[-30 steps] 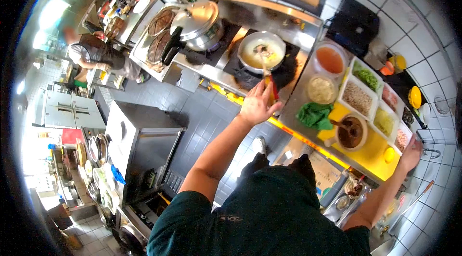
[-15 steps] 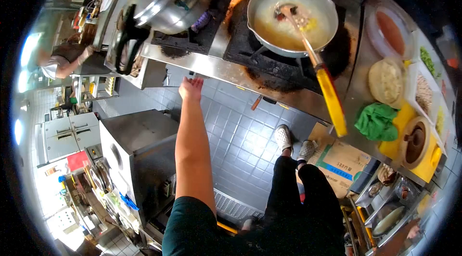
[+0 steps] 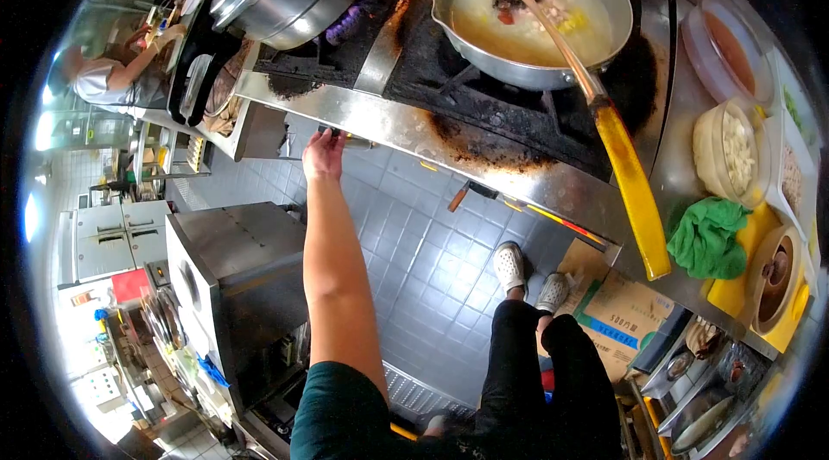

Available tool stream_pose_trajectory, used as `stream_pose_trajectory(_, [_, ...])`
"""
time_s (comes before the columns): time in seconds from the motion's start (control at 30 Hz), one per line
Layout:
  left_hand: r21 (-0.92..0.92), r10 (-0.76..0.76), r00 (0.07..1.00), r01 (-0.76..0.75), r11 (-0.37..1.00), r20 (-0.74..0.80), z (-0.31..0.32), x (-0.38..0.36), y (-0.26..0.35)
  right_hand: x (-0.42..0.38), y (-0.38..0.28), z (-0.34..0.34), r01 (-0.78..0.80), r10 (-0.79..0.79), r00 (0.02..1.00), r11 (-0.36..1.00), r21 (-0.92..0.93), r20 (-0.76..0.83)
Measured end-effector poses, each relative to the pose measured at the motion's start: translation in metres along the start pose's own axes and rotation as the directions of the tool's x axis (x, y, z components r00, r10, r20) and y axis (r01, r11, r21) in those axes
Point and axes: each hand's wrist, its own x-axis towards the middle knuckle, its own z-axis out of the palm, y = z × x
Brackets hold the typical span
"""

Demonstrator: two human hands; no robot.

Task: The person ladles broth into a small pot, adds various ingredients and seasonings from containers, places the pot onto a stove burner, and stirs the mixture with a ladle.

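My left hand (image 3: 323, 154) reaches out to the stove's front edge, its fingers closed round a small dark stove knob (image 3: 329, 130) that they partly cover. Above it on the left burner stands a large lidded metal pot (image 3: 298, 6), with a bluish-purple flame (image 3: 347, 21) beneath. A silver pan (image 3: 535, 71) of cloudy broth with pale and yellow bits sits on the right burner. Resting in that pan is a ladle (image 3: 626, 175), its yellow handle slanting out over the stove's front edge. My right hand is out of view.
Right of the stove are a bowl of white pieces (image 3: 724, 149), a green cloth (image 3: 710, 238) and a brown-lidded pot (image 3: 775, 279). Flattened cardboard (image 3: 617, 313) lies near my feet. A steel cabinet (image 3: 246, 244) stands at left; another person (image 3: 112, 80) works beyond.
My left hand has moved slightly left and its fingers have closed at the knob. My view has shifted, and the flame under the lidded pot shows more clearly.
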Motion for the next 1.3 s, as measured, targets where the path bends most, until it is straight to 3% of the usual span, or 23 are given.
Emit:
stream_pose_trajectory(0.13, [0.128, 0.086, 0.996, -0.085, 0.988, -0.006, 0.005, -0.007, 0.001, -0.004, -0.002, 0.004, 0.002, -0.002, 1.0, 1.0, 0.018, -0.002])
stream_pose_trajectory(0.23, [0.104, 0.068, 0.994, -0.076, 0.992, 0.079, -0.001, 0.001, 0.001, -0.008, -0.004, 0.008, 0.0, 0.0, 1.0, 1.0, 0.029, 0.001])
stream_pose_trajectory(0.43, [0.123, 0.092, 0.995, -0.086, 0.989, -0.046, 0.007, -0.004, -0.002, -0.012, -0.008, 0.012, -0.001, 0.001, 1.0, 0.999, 0.045, 0.009])
stream_pose_trajectory(0.73, [0.298, 0.268, 0.963, -0.256, 0.92, 0.002, 0.015, -0.014, -0.007, -0.02, -0.016, 0.016, 0.001, -0.002, 1.0, 0.998, 0.058, 0.013])
stream_pose_trajectory(1.03, [0.163, 0.158, 0.987, -0.153, 0.975, -0.02, 0.01, -0.012, -0.004, -0.02, -0.022, 0.017, 0.006, -0.007, 1.0, 0.997, 0.072, 0.011])
stream_pose_trajectory(1.3, [0.149, 0.107, 0.993, -0.099, 0.984, -0.046, 0.018, -0.015, 0.002, -0.024, -0.027, 0.02, 0.0, -0.001, 1.0, 0.997, 0.083, 0.005])
